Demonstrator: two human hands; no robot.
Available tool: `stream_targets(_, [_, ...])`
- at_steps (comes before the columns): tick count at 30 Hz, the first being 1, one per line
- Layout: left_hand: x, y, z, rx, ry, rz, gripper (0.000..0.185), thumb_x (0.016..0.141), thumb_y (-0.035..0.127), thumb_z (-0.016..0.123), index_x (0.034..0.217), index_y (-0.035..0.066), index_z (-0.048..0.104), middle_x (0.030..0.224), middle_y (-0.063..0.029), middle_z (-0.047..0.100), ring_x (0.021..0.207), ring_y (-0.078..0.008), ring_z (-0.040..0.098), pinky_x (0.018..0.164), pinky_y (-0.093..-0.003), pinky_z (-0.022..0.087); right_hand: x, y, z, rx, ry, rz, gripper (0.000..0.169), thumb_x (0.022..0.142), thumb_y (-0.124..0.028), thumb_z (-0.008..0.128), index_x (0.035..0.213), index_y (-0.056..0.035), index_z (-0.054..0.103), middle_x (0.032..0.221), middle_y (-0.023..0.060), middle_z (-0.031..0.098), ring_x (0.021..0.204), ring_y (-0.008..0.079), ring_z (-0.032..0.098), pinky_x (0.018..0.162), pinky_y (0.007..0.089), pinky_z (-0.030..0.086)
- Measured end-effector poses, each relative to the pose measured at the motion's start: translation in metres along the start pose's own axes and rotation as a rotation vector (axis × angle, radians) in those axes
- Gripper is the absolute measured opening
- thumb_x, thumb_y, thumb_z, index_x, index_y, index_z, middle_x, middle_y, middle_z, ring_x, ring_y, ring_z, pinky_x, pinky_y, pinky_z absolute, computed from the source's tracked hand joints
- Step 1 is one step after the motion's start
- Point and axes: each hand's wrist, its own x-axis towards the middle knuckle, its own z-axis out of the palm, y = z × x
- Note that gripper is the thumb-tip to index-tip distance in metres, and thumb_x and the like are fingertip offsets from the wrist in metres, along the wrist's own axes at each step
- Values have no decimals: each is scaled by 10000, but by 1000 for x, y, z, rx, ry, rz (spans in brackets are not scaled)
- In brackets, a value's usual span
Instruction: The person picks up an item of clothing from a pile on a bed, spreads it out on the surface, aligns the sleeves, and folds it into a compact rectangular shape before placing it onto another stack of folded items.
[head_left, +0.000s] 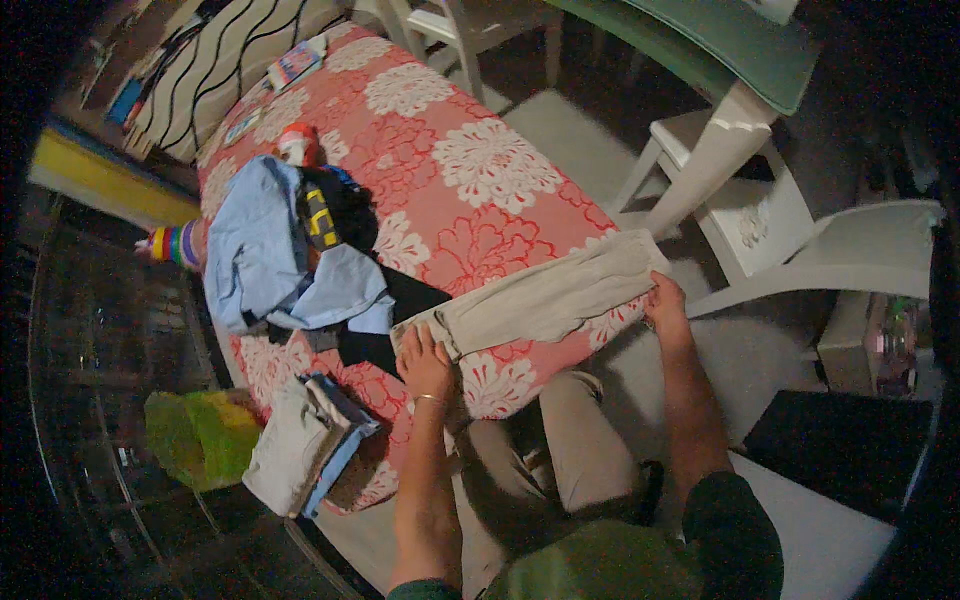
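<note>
Beige trousers (540, 296), folded lengthwise, lie stretched across the near part of a bed with a red and white floral cover (405, 150). My left hand (425, 364) rests with fingers apart on their waistband end. At the other end, my right hand (666, 300) pinches the edge of the leg, its fingertips partly hidden. Left of the trousers is a loose heap with a light blue shirt (255, 247) and dark clothes (360, 217). A stack of folded clothes (296, 450) sits on the near left corner of the cover, left of my left forearm.
White chairs (757, 225) and a green-topped table (720, 45) stand at the right. A wavy-striped pillow (217, 75) and a booklet (296, 64) are at the far end. A green and yellow cloth (202, 439) lies at the left edge, beside a dark glass-fronted surface (97, 360).
</note>
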Motion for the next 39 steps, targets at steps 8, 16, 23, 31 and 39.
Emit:
stream_targets(8, [8,1,-27,-123,50,-17,397,795,245,540,1154,81,501,1235,-128,458,1122,-276,440,935,-432,310,7,16,-6,-321,-92,-501,76,747,-77,566,811,-60,529,798,41,557,728,176,548,623,321,458])
stream_targets(16, [7,110,-35,-430,137,443,385,705,60,597,1083,30,533,1123,-201,523,984,-374,511,855,-419,408,98,42,-50,-506,-177,-766,237,780,-37,486,1015,-20,511,999,92,575,915,242,558,823,372,454])
stream_targets(23, [-2,189,-21,-980,-309,231,357,793,112,555,1136,19,524,1120,-179,552,1010,-304,550,877,-355,426,-19,5,25,538,-404,127,345,864,-140,462,1183,-8,455,1209,114,506,1109,251,483,981,387,347])
stream_targets(31, [13,246,1,-1116,-369,123,361,844,175,518,1161,1,520,1111,-166,575,1015,-233,561,868,-307,424,-13,-7,13,535,-444,117,371,873,-176,440,1207,-17,437,1244,110,480,1143,267,450,996,418,324])
stream_targets(39, [29,245,29,-1132,-458,10,361,836,242,512,1121,23,551,1071,-171,590,1006,-276,561,859,-332,428,-33,-2,14,560,-464,64,367,870,-186,400,1197,-24,445,1247,107,480,1171,265,430,1010,412,308])
